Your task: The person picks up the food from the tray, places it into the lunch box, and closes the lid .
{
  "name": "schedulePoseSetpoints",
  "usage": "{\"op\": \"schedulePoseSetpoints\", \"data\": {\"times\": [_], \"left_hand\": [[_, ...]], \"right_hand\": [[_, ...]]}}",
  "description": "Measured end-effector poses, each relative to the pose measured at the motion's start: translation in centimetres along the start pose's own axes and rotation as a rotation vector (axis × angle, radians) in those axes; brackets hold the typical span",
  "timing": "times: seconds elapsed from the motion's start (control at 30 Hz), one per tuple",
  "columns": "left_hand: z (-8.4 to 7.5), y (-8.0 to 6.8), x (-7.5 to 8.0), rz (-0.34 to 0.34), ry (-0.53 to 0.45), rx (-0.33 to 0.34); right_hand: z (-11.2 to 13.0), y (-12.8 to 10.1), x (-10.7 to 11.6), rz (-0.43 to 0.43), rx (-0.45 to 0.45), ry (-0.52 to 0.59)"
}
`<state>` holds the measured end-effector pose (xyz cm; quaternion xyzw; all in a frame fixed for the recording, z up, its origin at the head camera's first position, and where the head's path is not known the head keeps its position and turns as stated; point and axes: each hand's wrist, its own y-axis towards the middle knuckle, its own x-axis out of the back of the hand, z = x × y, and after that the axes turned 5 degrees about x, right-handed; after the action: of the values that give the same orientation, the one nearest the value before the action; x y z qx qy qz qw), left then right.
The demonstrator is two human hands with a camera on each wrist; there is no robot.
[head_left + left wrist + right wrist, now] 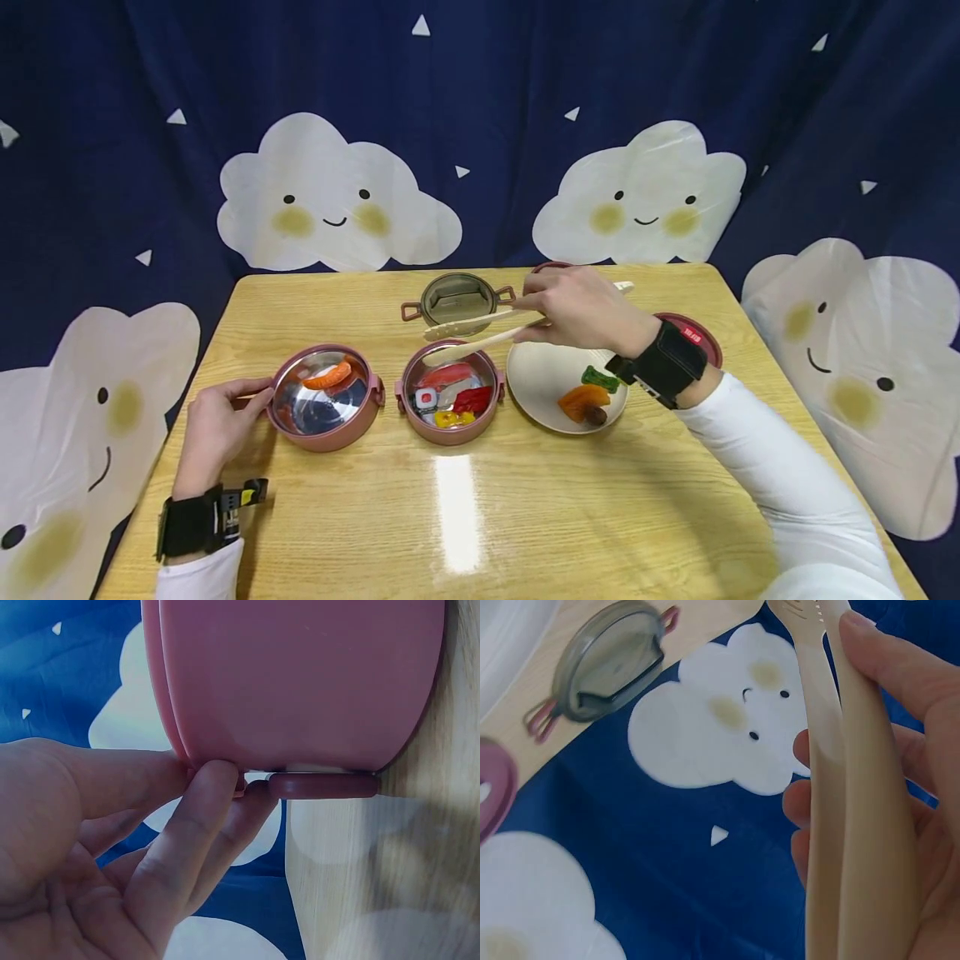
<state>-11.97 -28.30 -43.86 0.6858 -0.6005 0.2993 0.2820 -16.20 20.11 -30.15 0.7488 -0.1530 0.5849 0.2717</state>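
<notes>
My left hand [225, 421] pinches the left side of a pink pot [333, 438] near its rim; the left wrist view shows thumb and fingers at that side of the pot [300, 682]. Inside lies an orange curved toy food piece [327, 377]. My right hand [577, 307] grips beige tongs [468, 347], their arms spread apart and pointing left above a second pink pot [450, 436]. That pot holds several toy foods, red, yellow and white-and-dark. Thumb and fingers wrap the tongs [870, 802] in the right wrist view.
Right of the second pot, a cream plate [534, 385] carries a green piece [600, 379], an orange piece [581, 401] and a brown piece [596, 415]. A glass lid [459, 300] lies behind. A dark pink round thing [711, 343] is partly behind the right wrist.
</notes>
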Motion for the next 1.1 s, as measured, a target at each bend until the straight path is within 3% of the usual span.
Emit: {"op": "schedulePoseSetpoints", "data": {"times": [0.47, 0.7, 1.1], "left_hand": [[-0.2, 0.0, 0.0, -0.006, 0.000, -0.001], [-0.2, 0.0, 0.0, 0.003, -0.004, 0.007], [-0.2, 0.0, 0.1, 0.011, -0.002, 0.010]], "right_hand": [[-2.2, -7.4, 2.6, 0.054, -0.100, 0.021], [-2.6, -9.8, 4.0, 0.109, -0.144, 0.008], [-3.0, -12.2, 6.0, 0.316, -0.362, 0.053]]}}
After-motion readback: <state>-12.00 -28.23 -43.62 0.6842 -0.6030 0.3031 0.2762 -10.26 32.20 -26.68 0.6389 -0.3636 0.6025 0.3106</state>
